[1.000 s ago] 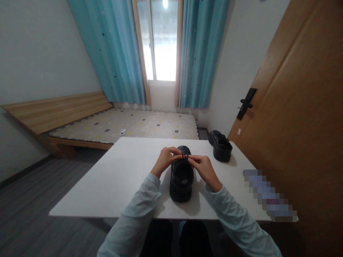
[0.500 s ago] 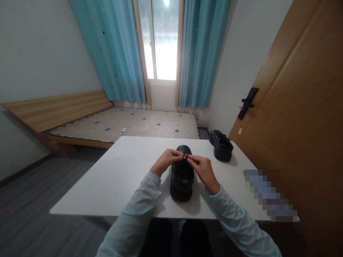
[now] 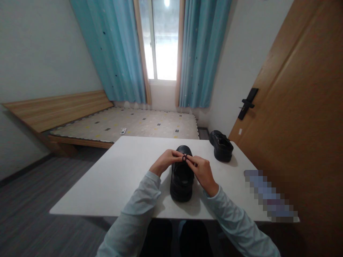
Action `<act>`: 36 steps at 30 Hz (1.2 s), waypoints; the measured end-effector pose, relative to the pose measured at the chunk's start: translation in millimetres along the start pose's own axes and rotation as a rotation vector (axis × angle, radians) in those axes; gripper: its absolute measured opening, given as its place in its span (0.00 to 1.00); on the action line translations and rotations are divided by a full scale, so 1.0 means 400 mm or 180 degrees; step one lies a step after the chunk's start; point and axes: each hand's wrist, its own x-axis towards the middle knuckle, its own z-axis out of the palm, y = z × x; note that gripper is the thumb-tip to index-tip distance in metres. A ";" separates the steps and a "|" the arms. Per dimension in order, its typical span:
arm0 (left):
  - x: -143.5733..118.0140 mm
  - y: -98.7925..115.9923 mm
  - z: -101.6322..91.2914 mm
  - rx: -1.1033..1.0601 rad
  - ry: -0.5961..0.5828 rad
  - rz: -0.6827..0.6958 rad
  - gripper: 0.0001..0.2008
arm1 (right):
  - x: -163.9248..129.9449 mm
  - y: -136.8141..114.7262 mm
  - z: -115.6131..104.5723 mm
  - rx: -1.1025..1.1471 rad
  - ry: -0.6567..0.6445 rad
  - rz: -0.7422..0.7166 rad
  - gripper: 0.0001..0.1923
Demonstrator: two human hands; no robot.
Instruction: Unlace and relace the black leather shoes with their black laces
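Note:
A black lace-up shoe (image 3: pixel 181 185) stands upright on the white table in front of me, its toe pointing away and its heel toward me. Above its front part, black shoelace (image 3: pixel 184 157) forms small loops between my fingertips. My left hand (image 3: pixel 168 160) comes in from the left, thumb and fingers pinched on the lace. From the right, my right hand (image 3: pixel 201 168) pinches the lace too, its fingertips close against those of the left. The shoe's tongue and lower lacing are partly hidden by my hands.
A second black shoe (image 3: pixel 222 145) stands at the table's far right corner. A blurred-out flat item (image 3: pixel 269 194) lies along the right edge of the white table (image 3: pixel 107 185). Beyond the table is a bed (image 3: pixel 144 121); a wooden door (image 3: pixel 300 117) stands at the right.
My right hand has shifted very slightly down and left at the lace. The left hand and the shoe look almost unchanged.

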 end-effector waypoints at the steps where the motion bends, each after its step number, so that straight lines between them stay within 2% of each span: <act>1: -0.001 0.001 0.000 0.0022 0.0008 -0.0004 0.21 | 0.000 0.001 0.000 -0.0016 -0.0007 -0.0009 0.14; 6: 0.000 0.001 -0.003 0.0013 0.0021 -0.0053 0.18 | 0.003 0.008 -0.001 0.0369 0.0064 0.0022 0.13; 14: -0.005 0.014 -0.001 0.0232 0.0061 0.0052 0.08 | 0.017 0.003 -0.014 0.1048 0.0037 0.0429 0.09; 22: -0.007 0.025 -0.001 0.0404 -0.0005 0.0214 0.08 | 0.040 0.022 -0.018 0.1976 -0.0416 0.0665 0.10; 31: 0.002 0.011 -0.014 0.0517 0.0136 0.0117 0.07 | 0.051 0.042 -0.021 0.2691 -0.0853 0.1441 0.16; 36: 0.000 0.010 -0.027 0.0640 0.0132 0.0061 0.06 | 0.049 0.052 -0.027 0.2895 -0.0964 0.1436 0.15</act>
